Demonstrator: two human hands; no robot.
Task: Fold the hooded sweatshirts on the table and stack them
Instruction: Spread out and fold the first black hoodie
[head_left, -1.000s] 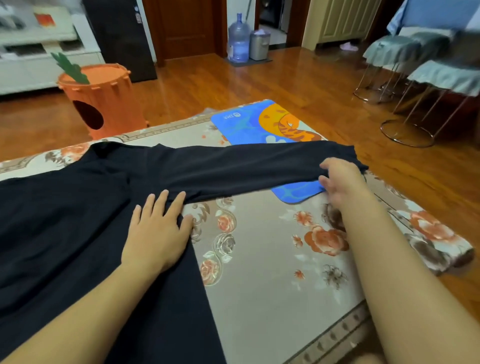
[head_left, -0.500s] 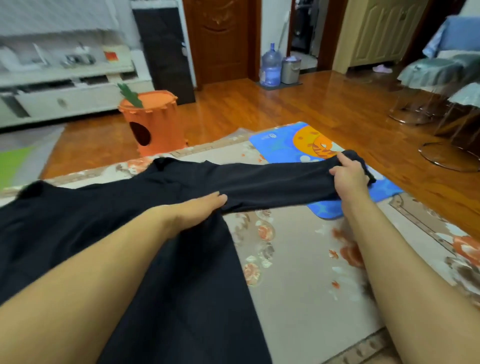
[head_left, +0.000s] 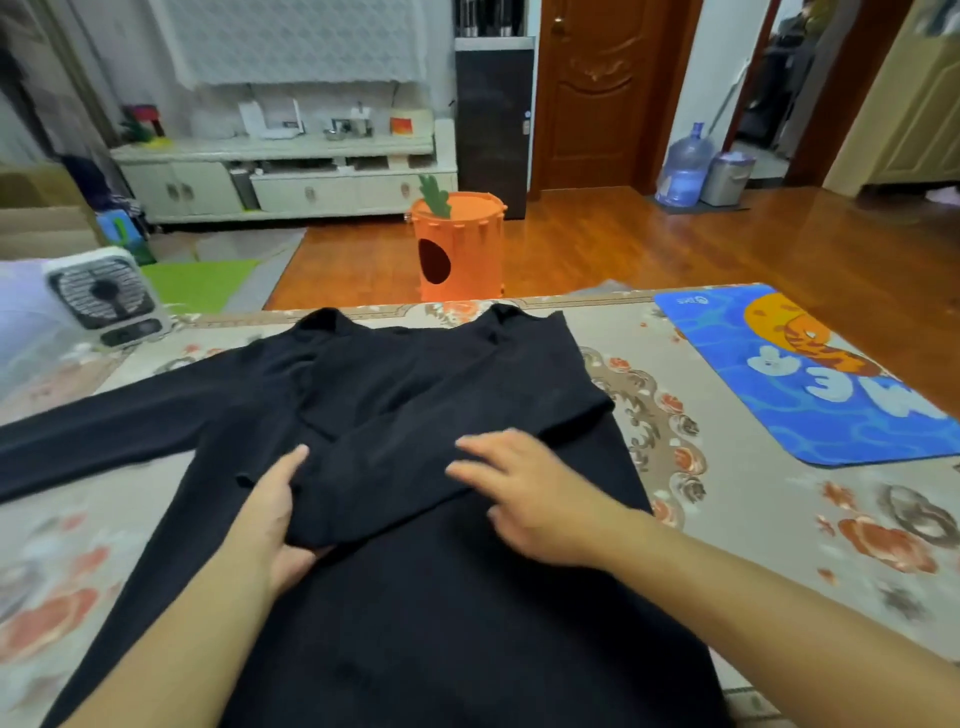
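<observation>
The black hooded sweatshirt (head_left: 415, 597) lies flat on the table (head_left: 779, 545), collar end away from the person. Its right sleeve (head_left: 415, 467), which a second ago was stretched out over the blue mat with the right hand pinching the cuff, now lies folded across the chest. That fold is done.

The right hand (head_left: 535, 499) has let go and rests flat on the folded sleeve, fingers straight and spread, pressing it down; motion blur softens the fingertips. The left hand (head_left: 270, 525), earlier pressed flat at the armpit seam, now sits at the near end of the folded sleeve, thumb on top of the cloth and fingers seemingly tucked beneath it, so it looks to be pinching the cuff end, though the dark cloth hides the fingers.

Left of that grip, the other sleeve (head_left: 104, 436) lies fully extended across the table; by my reading it is next to fold in, with body folds and stacking after.

Right of the hands lies the blue cartoon mat (head_left: 831, 415), now uncovered. Beyond the left sleeve stands a small white fan (head_left: 106, 299). An orange carrot-shaped bin (head_left: 460, 249) stands on the floor past the collar.
</observation>
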